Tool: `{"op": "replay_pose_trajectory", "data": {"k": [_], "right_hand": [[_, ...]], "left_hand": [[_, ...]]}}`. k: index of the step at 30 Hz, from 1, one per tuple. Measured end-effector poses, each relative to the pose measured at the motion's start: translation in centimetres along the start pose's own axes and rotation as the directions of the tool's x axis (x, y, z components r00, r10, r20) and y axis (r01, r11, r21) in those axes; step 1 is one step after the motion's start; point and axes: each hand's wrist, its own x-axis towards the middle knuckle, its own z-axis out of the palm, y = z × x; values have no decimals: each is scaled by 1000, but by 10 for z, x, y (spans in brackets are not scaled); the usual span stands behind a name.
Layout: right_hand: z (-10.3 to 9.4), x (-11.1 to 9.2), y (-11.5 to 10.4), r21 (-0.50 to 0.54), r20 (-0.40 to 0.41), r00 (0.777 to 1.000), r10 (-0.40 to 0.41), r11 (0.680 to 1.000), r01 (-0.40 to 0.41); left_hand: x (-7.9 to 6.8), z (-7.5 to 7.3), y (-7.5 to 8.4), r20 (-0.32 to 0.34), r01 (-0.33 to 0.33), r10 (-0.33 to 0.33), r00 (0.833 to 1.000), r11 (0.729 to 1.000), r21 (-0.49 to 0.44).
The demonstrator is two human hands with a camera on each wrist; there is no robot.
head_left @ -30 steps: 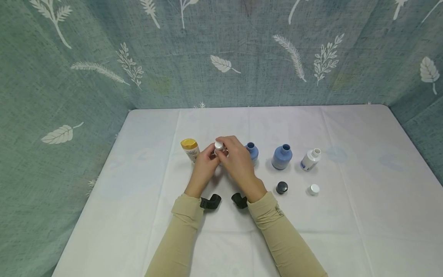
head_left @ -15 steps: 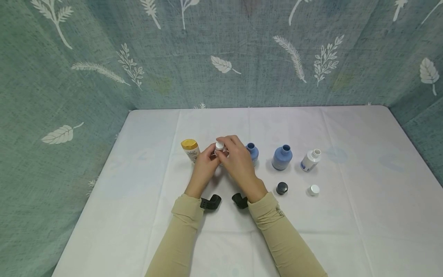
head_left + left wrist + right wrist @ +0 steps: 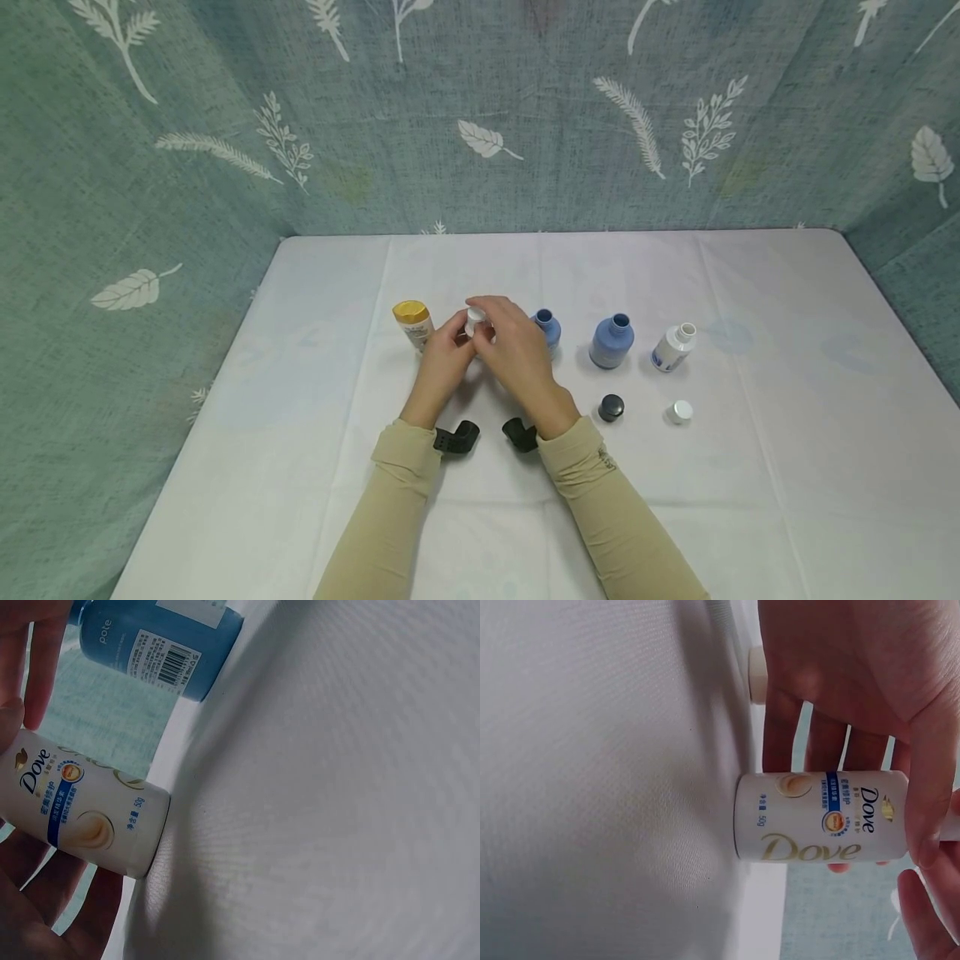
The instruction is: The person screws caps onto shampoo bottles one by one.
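A small white Dove bottle [image 3: 82, 802] stands on the white tablecloth between both hands. My left hand [image 3: 442, 354] grips its body, fingers round the far side and thumb across the front near the neck, as the right wrist view shows. At the bottle's top, my right hand [image 3: 517, 346] pinches the white cap [image 3: 475, 317] between thumb and fingers. Just right of these hands is a blue bottle [image 3: 548, 329], partly hidden by the right hand. To the left stands a white bottle with a yellow cap [image 3: 410, 312].
Farther right stand another uncapped blue bottle [image 3: 611, 342] and an uncapped white bottle [image 3: 672, 347]. A black cap [image 3: 611, 407] and a white cap [image 3: 679, 412] lie nearer the person. Behind the table [image 3: 750, 500] hangs a green leaf-patterned curtain [image 3: 480, 100].
My right fingers and thumb shift slightly around the white cap. The left hand keeps its grip, and the other bottles and caps stay where they were.
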Motion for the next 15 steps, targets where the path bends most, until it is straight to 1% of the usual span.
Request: {"op": "replay_pose_trajectory", "data": {"k": [7, 15], "right_hand": [[1, 0, 1, -11, -32, 999, -28, 1000, 27], [2, 0, 3, 1, -37, 999, -23, 1000, 23]], "left_hand": [[0, 0, -1, -1, -8, 8, 1000, 1000, 0], [0, 1, 0, -1, -10, 10, 1000, 1000, -14]]}}
